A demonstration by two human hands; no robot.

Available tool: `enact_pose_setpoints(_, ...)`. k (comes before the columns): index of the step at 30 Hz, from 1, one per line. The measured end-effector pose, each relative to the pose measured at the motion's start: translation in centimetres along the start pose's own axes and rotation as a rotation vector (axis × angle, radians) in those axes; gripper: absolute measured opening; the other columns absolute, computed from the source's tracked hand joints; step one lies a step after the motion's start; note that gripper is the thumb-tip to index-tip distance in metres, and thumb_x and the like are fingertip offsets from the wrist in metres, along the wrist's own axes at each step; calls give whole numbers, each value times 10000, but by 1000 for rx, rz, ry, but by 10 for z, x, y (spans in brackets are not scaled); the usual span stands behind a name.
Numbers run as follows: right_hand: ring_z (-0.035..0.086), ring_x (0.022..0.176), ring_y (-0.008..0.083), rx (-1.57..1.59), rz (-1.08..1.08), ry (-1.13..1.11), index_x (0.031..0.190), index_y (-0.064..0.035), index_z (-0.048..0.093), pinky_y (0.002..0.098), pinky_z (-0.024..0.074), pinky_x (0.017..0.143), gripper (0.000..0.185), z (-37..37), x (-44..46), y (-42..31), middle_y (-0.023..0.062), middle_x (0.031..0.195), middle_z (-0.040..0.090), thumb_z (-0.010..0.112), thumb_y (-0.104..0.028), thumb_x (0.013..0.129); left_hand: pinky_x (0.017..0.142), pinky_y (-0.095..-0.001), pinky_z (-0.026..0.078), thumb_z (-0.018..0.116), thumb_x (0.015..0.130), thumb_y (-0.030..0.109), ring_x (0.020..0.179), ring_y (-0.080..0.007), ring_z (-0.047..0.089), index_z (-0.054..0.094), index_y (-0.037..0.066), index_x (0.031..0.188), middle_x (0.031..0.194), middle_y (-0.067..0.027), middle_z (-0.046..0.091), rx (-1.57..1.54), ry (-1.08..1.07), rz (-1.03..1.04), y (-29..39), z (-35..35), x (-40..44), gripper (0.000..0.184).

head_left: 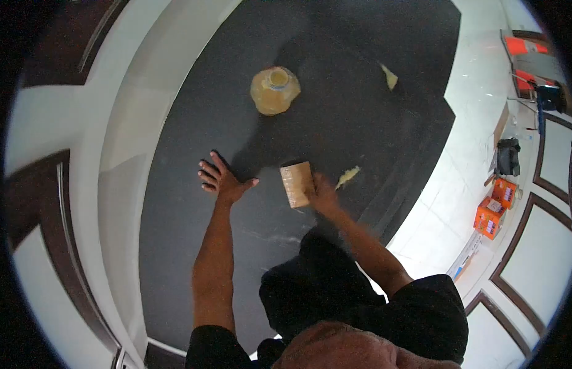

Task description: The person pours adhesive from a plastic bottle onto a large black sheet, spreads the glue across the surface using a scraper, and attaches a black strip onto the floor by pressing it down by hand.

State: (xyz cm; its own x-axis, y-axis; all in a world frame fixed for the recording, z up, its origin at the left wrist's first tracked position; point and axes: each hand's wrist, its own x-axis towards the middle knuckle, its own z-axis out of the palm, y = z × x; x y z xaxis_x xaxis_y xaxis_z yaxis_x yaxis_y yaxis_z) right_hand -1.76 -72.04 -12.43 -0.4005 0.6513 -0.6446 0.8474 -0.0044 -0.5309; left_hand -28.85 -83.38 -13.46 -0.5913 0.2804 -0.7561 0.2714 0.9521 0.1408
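Note:
My left hand [225, 182] lies on the dark grey surface with its fingers spread and holds nothing. My right hand [324, 194] grips the right edge of a flat brown block [295, 184], which looks like cardboard with shiny tape over its left part. The block rests on or just above the surface; I cannot tell which. Farther off stands a yellowish, translucent container [274, 95] with a round neck at the top. A crumpled pale yellow scrap [347, 177] lies just right of my right hand.
Another pale yellow scrap [390, 77] lies at the far right of the dark surface [335, 123]. Beyond its right edge, white floor tiles [430, 203] lead to orange boxes [492, 212], a black bag [508, 157] and an orange cone [524, 46]. A white wall ledge [129, 141] runs along the left.

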Motion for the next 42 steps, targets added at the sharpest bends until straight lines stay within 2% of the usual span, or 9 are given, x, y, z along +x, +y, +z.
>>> enact_pose_setpoints(6,249,1434,429,-31,-415,368,1548,-40,135,540,318,1131,1210,-53,46,-142,275,1536,221,902,-418,692,1104,-734,-41,928,475,636,1413,-514,-310,-328,193,1500,1529,-280,-371,8,-45,8,1,-7,7,1680)
enact_pose_setpoints(12,267,1444,393,228,-700,423,1547,-33,55,498,311,1156,1383,-54,106,-200,237,1533,251,964,-421,580,1104,-734,-40,920,446,669,1410,-512,-319,-335,191,1495,1518,-282,-387,24,-43,-18,1,-4,9,1704)
enact_pose_setpoints(16,399,1384,343,494,-736,450,1539,-66,149,473,345,1139,1303,-32,132,-207,194,1474,393,976,-368,578,1099,-734,-53,906,448,695,1404,-511,-331,-333,213,1496,1505,-286,-405,19,-25,-1,-4,3,16,1693)
enact_pose_setpoints(18,499,1276,376,383,-719,501,1431,-56,439,484,354,1113,1041,-34,134,-214,175,1357,542,928,-443,598,1100,-733,-53,900,454,701,1407,-512,-324,-326,201,1500,1509,-291,-394,39,-45,-11,5,-5,11,1688)
enact_pose_setpoints(21,520,1295,289,29,-881,526,1370,-113,514,458,400,1087,837,-41,120,-236,114,1336,574,911,-348,672,1109,-731,-12,862,439,756,1434,-515,-255,-241,186,1535,1545,-294,-324,63,2,-4,3,-1,13,1657)
enact_pose_setpoints(23,495,1320,312,203,-969,234,1323,-122,567,456,384,1091,773,-10,129,-244,105,1362,561,887,-397,676,1117,-729,29,830,418,805,1458,-519,-193,-162,182,1568,1576,-291,-265,85,40,23,-28,29,30,1641)
enact_pose_setpoints(28,473,1318,323,315,-823,-130,1284,-129,582,481,336,1115,680,19,94,-307,118,1325,568,865,-351,708,1118,-714,-31,868,551,693,1429,-521,-264,-263,178,1529,1530,-291,-355,119,-251,329,-79,90,83,1581)
enact_pose_setpoints(33,470,1319,338,427,-944,-48,1295,-56,559,500,332,1127,670,77,89,-307,168,1322,543,856,-262,730,1124,-710,-13,852,567,701,1441,-520,-226,-237,191,1540,1543,-292,-330,-206,-458,454,-55,63,65,1547)
enact_pose_setpoints(42,390,1394,399,122,-565,7,1470,-26,378,484,357,1132,771,13,73,-219,227,1488,423,745,-130,800,1134,-704,18,823,596,716,1464,-520,-157,-191,215,1559,1565,-294,-286,29,-24,225,-6,52,55,1486)
